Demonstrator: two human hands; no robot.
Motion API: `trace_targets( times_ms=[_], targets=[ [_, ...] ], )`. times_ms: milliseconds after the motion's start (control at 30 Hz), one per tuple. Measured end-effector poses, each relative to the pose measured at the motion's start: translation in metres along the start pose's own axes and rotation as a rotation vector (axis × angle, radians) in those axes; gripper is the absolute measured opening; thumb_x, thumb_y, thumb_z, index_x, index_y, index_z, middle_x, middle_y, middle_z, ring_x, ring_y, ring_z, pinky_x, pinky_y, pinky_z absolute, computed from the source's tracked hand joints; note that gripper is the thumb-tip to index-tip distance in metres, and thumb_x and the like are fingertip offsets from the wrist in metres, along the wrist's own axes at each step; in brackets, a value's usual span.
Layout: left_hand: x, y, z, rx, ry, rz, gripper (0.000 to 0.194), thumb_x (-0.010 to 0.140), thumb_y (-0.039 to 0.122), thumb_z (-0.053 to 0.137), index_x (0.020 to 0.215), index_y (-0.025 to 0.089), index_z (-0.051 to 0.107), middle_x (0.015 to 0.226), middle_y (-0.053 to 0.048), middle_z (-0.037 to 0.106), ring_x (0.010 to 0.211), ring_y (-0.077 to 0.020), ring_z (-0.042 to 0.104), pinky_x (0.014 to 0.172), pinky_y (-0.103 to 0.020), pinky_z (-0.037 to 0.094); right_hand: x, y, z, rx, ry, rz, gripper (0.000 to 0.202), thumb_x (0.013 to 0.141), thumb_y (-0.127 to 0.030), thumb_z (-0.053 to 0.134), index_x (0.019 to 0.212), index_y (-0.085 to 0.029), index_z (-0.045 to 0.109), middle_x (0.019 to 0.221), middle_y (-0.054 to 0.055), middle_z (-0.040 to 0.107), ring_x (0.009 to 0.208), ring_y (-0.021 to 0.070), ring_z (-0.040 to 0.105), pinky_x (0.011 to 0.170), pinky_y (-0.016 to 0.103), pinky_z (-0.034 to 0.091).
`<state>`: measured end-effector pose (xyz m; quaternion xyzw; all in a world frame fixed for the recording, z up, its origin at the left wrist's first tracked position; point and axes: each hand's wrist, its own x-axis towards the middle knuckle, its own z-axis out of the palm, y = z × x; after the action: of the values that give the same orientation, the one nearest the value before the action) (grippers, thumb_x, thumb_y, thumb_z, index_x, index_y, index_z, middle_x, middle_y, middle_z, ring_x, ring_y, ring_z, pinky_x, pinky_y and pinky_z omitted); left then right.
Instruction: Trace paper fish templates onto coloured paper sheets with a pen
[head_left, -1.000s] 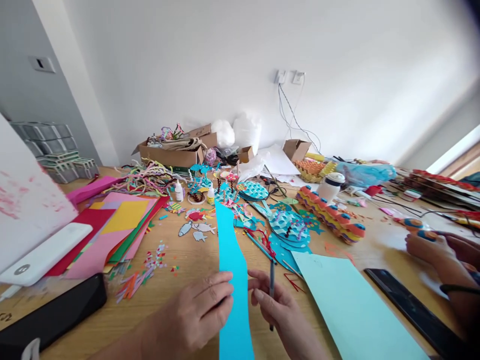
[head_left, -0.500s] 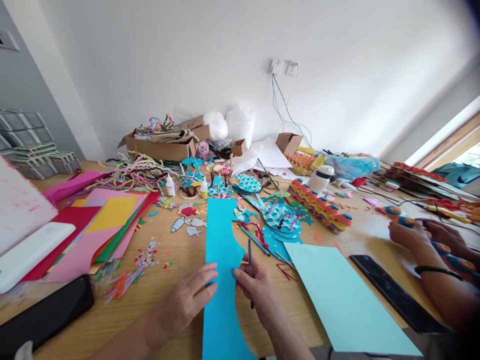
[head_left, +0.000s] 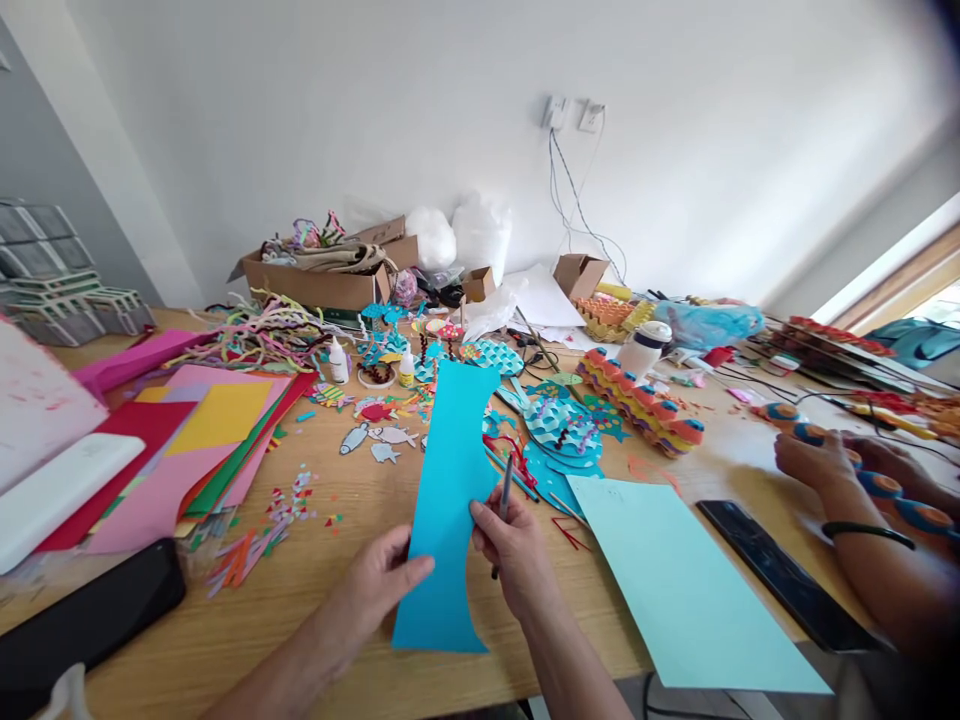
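Observation:
A blue sheet of paper (head_left: 447,500), straight along its left side and cut in a curve on the right, is held up between my hands over the wooden table. My left hand (head_left: 382,575) grips its left edge, thumb on top and fingers behind. At the right edge, my right hand (head_left: 510,545) pinches the sheet and also keeps a dark pen (head_left: 507,478) between its fingers. To the right lies a pale green sheet (head_left: 675,570). Beyond the blue paper are grey and white fish cut-outs (head_left: 385,452) and blue scalloped pieces (head_left: 562,428).
Coloured papers (head_left: 217,420), paper scraps (head_left: 289,510) and a black phone (head_left: 97,620) lie left. Two glue bottles (head_left: 338,362) stand ahead. On the right are an egg-carton strip (head_left: 637,405), another phone (head_left: 780,570) and another person's hands (head_left: 821,470) holding painted carton pieces.
The blue sheet has been lifted and tilted, its top leaning right and its lower end now in view. My left hand has shifted slightly left and down, from resting on the sheet to gripping its edge.

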<state>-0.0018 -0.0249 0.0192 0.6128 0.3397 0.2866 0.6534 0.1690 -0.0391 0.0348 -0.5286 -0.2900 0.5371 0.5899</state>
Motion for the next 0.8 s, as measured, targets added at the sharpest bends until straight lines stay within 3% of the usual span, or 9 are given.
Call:
trace_targets(
  times_ms=[133,267,400,533,667,733,800],
  targets=[
    [0.011,-0.004,0.007,0.037,0.058,-0.119,0.043,0.062,0.061,0.061,0.062,0.018,0.057,0.057,0.0,0.057,0.055,-0.0166,0.053,0.055,-0.029,0.045,-0.001,-0.006,0.006,0.022,0.022,-0.063,0.038,0.059,-0.04,0.074,0.069,-0.02,0.043,0.044,-0.01,0.044,0.037,0.0048,0.038,0.036,0.016,0.018],
    [0.012,0.0,0.007,0.187,0.161,-0.096,0.045,0.062,0.06,0.058,0.051,0.019,0.043,0.049,0.005,0.038,0.049,-0.011,0.036,0.047,-0.024,0.031,-0.003,-0.012,0.009,0.01,0.051,-0.182,0.036,0.061,-0.038,0.074,0.068,-0.02,0.043,0.046,-0.009,0.044,0.038,0.0048,0.039,0.037,0.017,0.024],
    [-0.002,0.015,0.001,0.263,0.113,-0.011,0.045,0.068,0.055,0.055,0.049,0.019,0.037,0.05,0.006,0.033,0.051,-0.0104,0.033,0.049,-0.023,0.028,-0.001,-0.023,0.01,0.063,0.069,-0.256,0.036,0.062,-0.037,0.073,0.068,-0.02,0.042,0.045,-0.01,0.043,0.036,0.0044,0.038,0.036,0.017,0.025],
    [-0.017,0.033,-0.008,0.113,-0.034,0.07,0.043,0.08,0.053,0.047,0.059,0.016,0.055,0.059,0.0,0.05,0.06,-0.0131,0.046,0.059,-0.024,0.037,0.004,-0.036,0.011,0.198,0.055,-0.217,0.04,0.059,-0.035,0.076,0.07,-0.021,0.04,0.043,-0.013,0.039,0.033,0.0025,0.033,0.033,0.014,0.019],
    [-0.015,0.041,-0.007,-0.2,0.056,0.057,0.032,0.081,0.047,0.052,0.092,0.019,0.064,0.086,-0.005,0.063,0.081,-0.0187,0.055,0.071,-0.027,0.042,0.01,-0.036,0.022,0.266,-0.112,-0.07,0.043,0.058,-0.036,0.076,0.068,-0.021,0.037,0.039,-0.013,0.038,0.031,0.0017,0.027,0.031,0.013,0.014],
    [-0.012,0.043,-0.002,-0.322,0.019,0.025,0.036,0.081,0.045,0.054,0.107,0.021,0.06,0.104,-0.007,0.062,0.097,-0.0221,0.054,0.082,-0.031,0.042,0.011,-0.031,0.028,0.277,-0.184,-0.012,0.043,0.058,-0.038,0.076,0.068,-0.021,0.038,0.037,-0.013,0.038,0.03,0.0016,0.025,0.031,0.013,0.014],
    [-0.011,0.043,0.002,-0.422,-0.015,-0.006,0.039,0.082,0.048,0.052,0.11,0.022,0.06,0.11,-0.007,0.061,0.103,-0.0237,0.052,0.087,-0.033,0.041,0.013,-0.026,0.033,0.27,-0.205,-0.002,0.042,0.058,-0.039,0.075,0.068,-0.021,0.038,0.037,-0.013,0.037,0.029,0.0017,0.024,0.031,0.013,0.014]
  ],
)
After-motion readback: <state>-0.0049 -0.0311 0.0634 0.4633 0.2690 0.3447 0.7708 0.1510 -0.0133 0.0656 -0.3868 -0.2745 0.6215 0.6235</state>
